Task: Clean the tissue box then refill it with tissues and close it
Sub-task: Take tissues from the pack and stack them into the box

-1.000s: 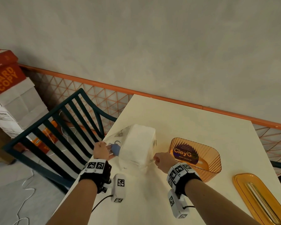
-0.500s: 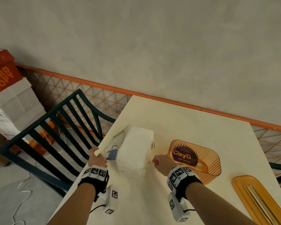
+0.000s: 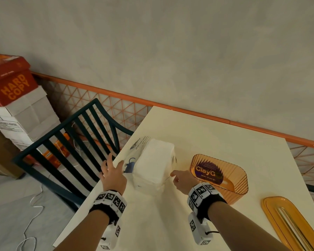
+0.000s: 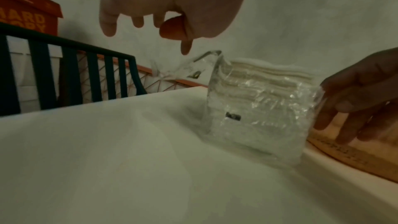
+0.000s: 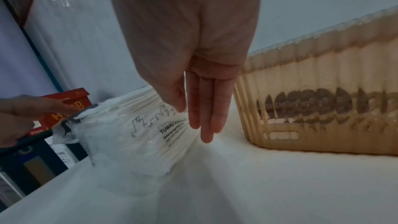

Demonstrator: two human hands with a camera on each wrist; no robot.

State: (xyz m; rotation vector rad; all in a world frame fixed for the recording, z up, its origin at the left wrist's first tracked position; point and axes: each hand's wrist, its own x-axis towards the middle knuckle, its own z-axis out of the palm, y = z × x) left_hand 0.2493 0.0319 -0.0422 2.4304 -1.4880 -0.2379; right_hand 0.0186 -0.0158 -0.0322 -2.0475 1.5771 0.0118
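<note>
While your left hand (image 3: 113, 173) hangs spread and empty, right hand (image 3: 182, 178) pinches the wrapper (image 4: 267, 108) at 3 o'clock. Tissue stack (image 3: 155, 164) sits near the table (image 3: 216, 142) edge; a hard tug could topple it.

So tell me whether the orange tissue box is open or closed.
Open: the orange tissue box has no lid on, and its lid lies apart on the table.

Surface: cream table (image 3: 207, 134).
Resting on it: wrapped tissue pack (image 3: 154, 167); orange tissue box (image 3: 230, 194); orange lid (image 3: 297, 230), possibly overhanging the edge.
</note>
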